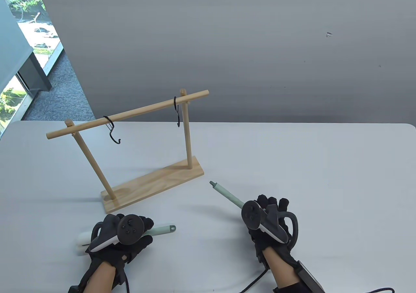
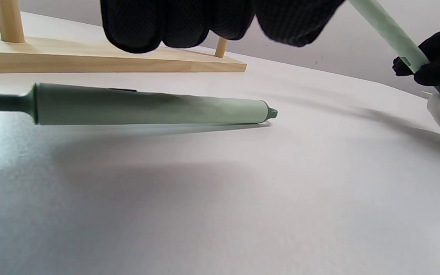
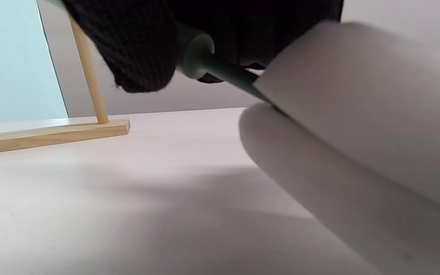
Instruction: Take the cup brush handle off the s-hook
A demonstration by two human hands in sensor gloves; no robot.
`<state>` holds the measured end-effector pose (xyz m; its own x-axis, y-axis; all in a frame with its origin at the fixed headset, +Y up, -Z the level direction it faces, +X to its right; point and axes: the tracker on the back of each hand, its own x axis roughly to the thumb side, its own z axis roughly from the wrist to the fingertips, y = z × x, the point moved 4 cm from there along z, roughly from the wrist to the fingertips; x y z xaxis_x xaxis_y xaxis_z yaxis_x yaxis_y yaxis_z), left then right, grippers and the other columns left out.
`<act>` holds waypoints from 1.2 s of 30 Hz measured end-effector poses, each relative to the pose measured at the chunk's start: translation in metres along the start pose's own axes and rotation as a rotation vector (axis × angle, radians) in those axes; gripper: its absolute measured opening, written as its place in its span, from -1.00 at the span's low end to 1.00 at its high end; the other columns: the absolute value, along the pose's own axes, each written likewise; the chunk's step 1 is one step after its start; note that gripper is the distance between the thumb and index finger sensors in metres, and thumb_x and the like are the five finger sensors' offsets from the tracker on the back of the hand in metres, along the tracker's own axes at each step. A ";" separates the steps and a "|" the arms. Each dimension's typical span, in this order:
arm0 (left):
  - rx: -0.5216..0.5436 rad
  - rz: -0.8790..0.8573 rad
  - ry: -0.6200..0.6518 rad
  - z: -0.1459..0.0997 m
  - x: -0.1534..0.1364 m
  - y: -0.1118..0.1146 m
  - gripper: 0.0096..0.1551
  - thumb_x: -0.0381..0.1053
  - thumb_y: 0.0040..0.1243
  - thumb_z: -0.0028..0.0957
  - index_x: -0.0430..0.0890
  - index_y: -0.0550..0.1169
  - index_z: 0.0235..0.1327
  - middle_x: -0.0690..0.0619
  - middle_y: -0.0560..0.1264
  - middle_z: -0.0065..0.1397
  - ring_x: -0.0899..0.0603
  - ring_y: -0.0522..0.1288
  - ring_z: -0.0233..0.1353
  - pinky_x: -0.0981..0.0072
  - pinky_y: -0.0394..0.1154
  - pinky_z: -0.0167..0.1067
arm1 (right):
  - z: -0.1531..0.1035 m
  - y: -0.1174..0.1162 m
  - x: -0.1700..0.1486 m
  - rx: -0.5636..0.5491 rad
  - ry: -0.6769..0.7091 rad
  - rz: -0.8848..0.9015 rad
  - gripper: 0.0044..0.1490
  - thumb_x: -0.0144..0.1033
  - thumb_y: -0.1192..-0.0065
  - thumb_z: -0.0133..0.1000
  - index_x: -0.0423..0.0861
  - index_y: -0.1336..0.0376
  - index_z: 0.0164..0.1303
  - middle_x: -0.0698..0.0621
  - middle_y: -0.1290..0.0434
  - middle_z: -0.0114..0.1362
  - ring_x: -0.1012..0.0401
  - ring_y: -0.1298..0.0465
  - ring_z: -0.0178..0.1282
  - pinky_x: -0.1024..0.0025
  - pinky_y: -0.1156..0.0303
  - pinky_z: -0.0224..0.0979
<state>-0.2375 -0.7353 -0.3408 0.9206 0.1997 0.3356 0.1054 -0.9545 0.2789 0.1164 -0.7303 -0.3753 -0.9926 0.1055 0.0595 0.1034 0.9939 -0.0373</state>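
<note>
Two cup brushes with pale green handles are off the rack. One lies flat on the table; its handle (image 1: 161, 230) (image 2: 147, 109) ends in a small loop and its white sponge head (image 1: 83, 239) points left. My left hand (image 1: 143, 233) hovers over it, and the fingers (image 2: 189, 23) hang just above the handle without touching. My right hand (image 1: 269, 208) grips the second brush's handle (image 1: 227, 193) (image 3: 195, 53), tilted with its tip up and to the left. Its white sponge head (image 3: 357, 114) rests by the table. Both black S-hooks (image 1: 112, 128) (image 1: 177, 111) hang empty on the wooden bar.
The wooden rack stands on its base board (image 1: 152, 185) at mid-left, with two uprights and a crossbar (image 1: 139, 112). The white table (image 1: 325, 163) runs to a grey wall behind. A window is at the far left.
</note>
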 end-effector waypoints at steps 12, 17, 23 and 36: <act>-0.005 0.015 -0.006 0.000 0.000 0.001 -0.34 0.11 0.19 -0.07 -0.08 0.41 0.30 -0.18 0.40 0.49 -0.38 0.45 0.45 -0.36 0.10 0.41 | 0.008 -0.024 -0.029 0.133 -0.119 0.060 -0.32 -0.28 -0.28 0.09 -0.36 -0.22 0.32 -0.40 -0.15 0.54 -0.36 -0.16 0.56 -0.46 0.25 0.48; -0.007 0.020 -0.021 0.000 -0.001 0.001 -0.34 0.12 0.18 -0.07 -0.08 0.41 0.30 -0.18 0.40 0.49 -0.38 0.46 0.44 -0.36 0.11 0.41 | 0.008 -0.032 -0.035 0.190 -0.154 0.049 -0.33 -0.28 -0.28 0.09 -0.36 -0.22 0.32 -0.39 -0.15 0.55 -0.36 -0.15 0.57 -0.46 0.25 0.48; -0.013 0.020 -0.018 0.000 0.000 0.002 -0.34 0.12 0.18 -0.07 -0.08 0.41 0.30 -0.18 0.40 0.49 -0.38 0.45 0.44 -0.36 0.11 0.41 | 0.008 -0.034 -0.035 0.214 -0.164 0.040 -0.33 -0.28 -0.27 0.09 -0.36 -0.22 0.33 -0.39 -0.15 0.55 -0.36 -0.15 0.57 -0.46 0.25 0.48; -0.021 0.024 -0.017 0.001 0.000 0.004 -0.35 0.11 0.18 -0.07 -0.08 0.41 0.30 -0.17 0.41 0.48 -0.38 0.45 0.45 -0.35 0.11 0.41 | 0.005 -0.038 -0.039 0.257 -0.193 0.035 -0.33 -0.28 -0.26 0.10 -0.35 -0.21 0.33 -0.39 -0.14 0.55 -0.36 -0.14 0.57 -0.46 0.25 0.48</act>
<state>-0.2366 -0.7390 -0.3405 0.9292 0.1724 0.3270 0.0750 -0.9541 0.2898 0.1509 -0.7723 -0.3816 -0.9849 0.1074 -0.1356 0.1429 0.9469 -0.2879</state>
